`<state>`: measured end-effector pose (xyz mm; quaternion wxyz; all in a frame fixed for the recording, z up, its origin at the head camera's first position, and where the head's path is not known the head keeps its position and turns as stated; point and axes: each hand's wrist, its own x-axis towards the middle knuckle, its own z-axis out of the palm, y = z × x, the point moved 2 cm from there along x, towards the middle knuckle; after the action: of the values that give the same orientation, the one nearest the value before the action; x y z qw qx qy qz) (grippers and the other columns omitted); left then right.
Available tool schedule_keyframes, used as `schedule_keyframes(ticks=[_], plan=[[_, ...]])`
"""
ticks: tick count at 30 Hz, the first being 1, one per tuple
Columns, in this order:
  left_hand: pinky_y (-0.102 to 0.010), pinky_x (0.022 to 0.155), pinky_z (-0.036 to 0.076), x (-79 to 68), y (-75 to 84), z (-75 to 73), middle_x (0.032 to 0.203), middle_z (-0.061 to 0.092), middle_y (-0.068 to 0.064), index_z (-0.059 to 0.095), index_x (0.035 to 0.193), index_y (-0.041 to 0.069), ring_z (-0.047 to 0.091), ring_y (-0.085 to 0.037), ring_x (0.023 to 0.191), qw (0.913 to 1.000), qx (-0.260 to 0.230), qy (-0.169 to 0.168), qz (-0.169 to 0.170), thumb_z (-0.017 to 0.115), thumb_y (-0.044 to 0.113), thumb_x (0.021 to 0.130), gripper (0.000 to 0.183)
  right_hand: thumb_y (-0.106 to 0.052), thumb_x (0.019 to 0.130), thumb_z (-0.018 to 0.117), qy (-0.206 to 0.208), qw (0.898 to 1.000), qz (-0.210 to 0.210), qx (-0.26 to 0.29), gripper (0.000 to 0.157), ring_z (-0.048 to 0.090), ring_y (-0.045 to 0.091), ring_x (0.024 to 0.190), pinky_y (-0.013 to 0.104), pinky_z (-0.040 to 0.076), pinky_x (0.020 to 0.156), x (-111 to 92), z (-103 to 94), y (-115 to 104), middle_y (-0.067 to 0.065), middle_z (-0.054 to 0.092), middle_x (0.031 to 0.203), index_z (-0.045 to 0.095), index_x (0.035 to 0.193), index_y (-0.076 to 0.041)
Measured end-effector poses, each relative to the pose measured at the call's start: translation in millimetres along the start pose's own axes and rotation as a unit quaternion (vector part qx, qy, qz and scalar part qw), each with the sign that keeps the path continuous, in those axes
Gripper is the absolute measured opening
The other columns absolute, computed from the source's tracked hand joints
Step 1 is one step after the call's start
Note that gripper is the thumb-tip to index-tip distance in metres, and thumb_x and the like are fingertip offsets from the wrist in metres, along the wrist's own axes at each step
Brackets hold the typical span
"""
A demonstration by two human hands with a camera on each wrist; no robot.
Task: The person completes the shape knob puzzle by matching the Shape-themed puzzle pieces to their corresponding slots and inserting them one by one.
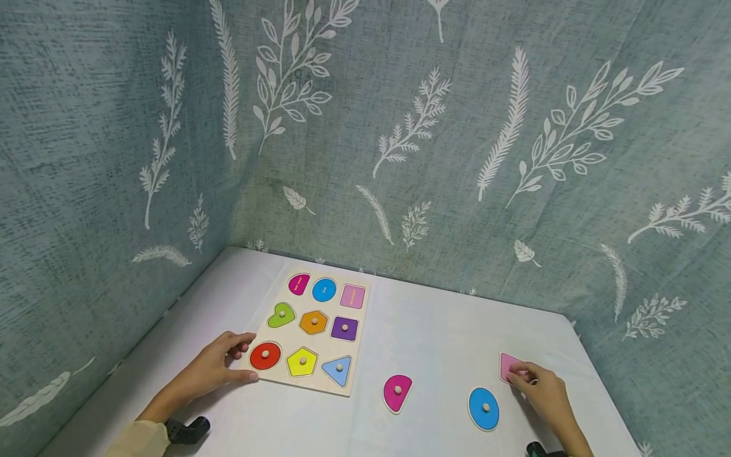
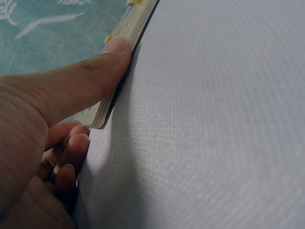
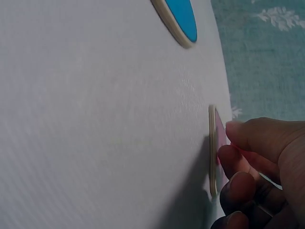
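Observation:
A wooden shape puzzle board lies on the left of the table. My left hand holds its near left corner, thumb along the near edge and fingers bent by the left side. At the far right, my right hand pinches a pink square puzzle piece from above, at its middle; the fingers hide its knob. In the right wrist view the pink piece appears edge-on beside the fingertips. A blue oval-looking piece and a magenta half-circle piece, both knobbed, lie nearer the board.
Knobbed pieces fill the board's two nearer rows, among them a red circle, a yellow pentagon and a blue triangle. The far row shows coloured recesses without knobs, including a pink square. Patterned green cloth hangs behind the white table.

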<state>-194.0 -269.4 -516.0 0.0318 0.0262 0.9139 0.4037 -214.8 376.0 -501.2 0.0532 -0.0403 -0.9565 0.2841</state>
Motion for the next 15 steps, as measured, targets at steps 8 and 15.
schedule_keyframes(ticks=[8,15], plan=[[-0.044,0.093,0.051,-1.7,1.3,0.0,0.107,0.052,-0.008,0.054,0.142,-0.005,0.048,-0.024,0.101,1.0000,-0.008,0.001,0.001,0.098,0.031,0.066,0.095,-0.024,0.093,0.077,0.008,1.000,0.013,0.013,0.036,0.060,0.016,0.067,0.029,0.047,0.056,5,-4.4,9,0.005,0.068,0.083,0.072,0.117,0.003],[-0.044,0.093,0.051,-1.3,0.1,-0.4,0.109,0.052,-0.008,0.054,0.143,-0.005,0.048,-0.024,0.101,1.0000,-0.008,0.003,0.001,0.098,0.032,0.066,0.095,-0.030,0.093,0.077,0.005,0.998,0.052,0.024,0.040,0.056,0.017,0.069,0.031,0.045,0.057,7,-3.7,14,0.003,0.063,0.078,0.073,0.113,0.005]])
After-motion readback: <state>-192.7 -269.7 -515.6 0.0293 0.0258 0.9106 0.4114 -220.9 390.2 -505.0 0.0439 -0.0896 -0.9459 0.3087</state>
